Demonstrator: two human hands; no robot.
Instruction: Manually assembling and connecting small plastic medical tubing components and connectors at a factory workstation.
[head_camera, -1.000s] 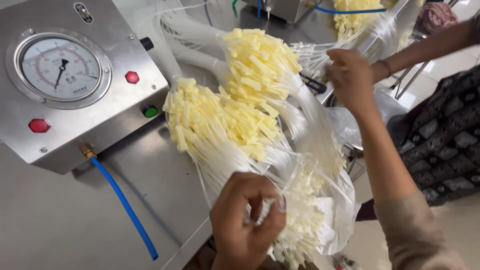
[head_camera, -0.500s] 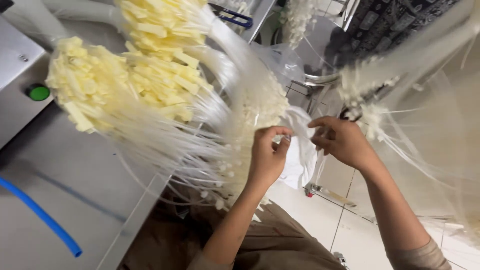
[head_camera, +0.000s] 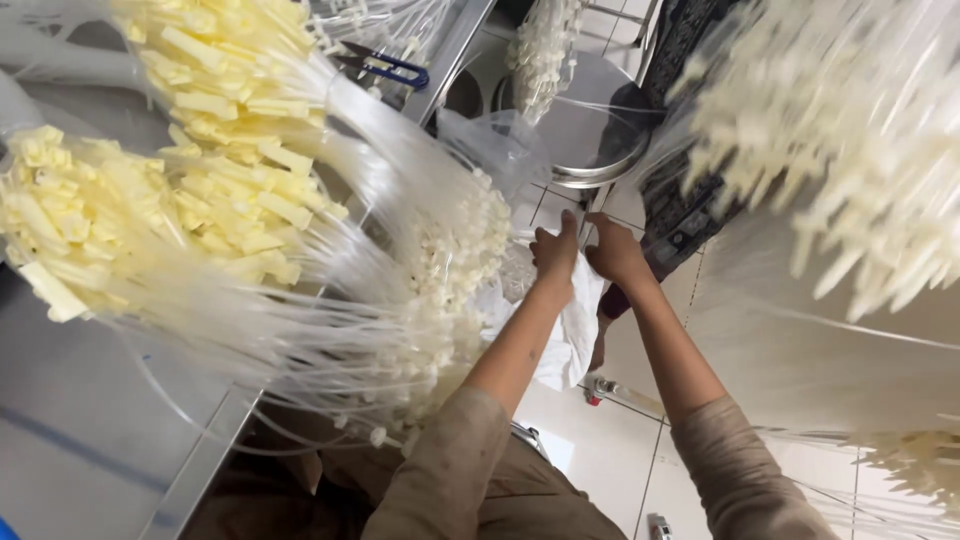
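Clearly both hands, left hand (head_camera: 556, 250) and right hand (head_camera: 612, 250), pinch the white bag (head_camera: 570, 335) with closed fingers; dangling tube bundles (head_camera: 440, 290) nearby could snag and slide off the worktop (head_camera: 90, 440).

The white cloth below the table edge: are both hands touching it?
Touching. The head view shows the left hand and the right hand side by side at the top of the white cloth, their fingers gripping its upper edge, with no gap visible.
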